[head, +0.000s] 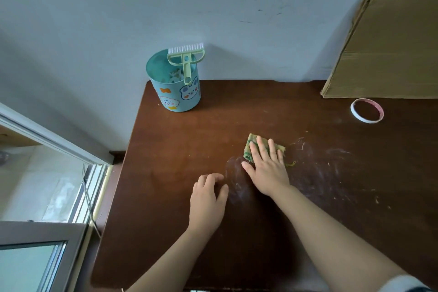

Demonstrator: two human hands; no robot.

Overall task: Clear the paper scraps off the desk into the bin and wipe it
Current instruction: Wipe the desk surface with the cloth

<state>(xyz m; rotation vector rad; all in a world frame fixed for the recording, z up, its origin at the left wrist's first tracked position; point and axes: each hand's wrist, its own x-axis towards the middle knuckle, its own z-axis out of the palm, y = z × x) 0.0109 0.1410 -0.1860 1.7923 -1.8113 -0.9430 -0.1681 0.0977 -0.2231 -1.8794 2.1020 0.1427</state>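
A folded green and yellow cloth (251, 147) lies on the brown desk (180, 154) near its middle, and my right hand (266, 167) presses flat on it with the fingers spread. My left hand (207, 199) rests on the desk just left of it, fingers curled, holding nothing. Whitish smears (237, 180) mark the wood between and to the right of the hands. At the back left corner stands a small blue bin (177, 97) with cartoon stickers; white paper scraps (174, 76) show inside it. A light green brush (186, 59) leans in the bin.
A large sheet of cardboard (388, 40) leans against the wall at the back right. A roll of tape (367, 110) lies flat in front of it. The desk's left edge borders a window frame (47, 140) and a cable (88, 197).
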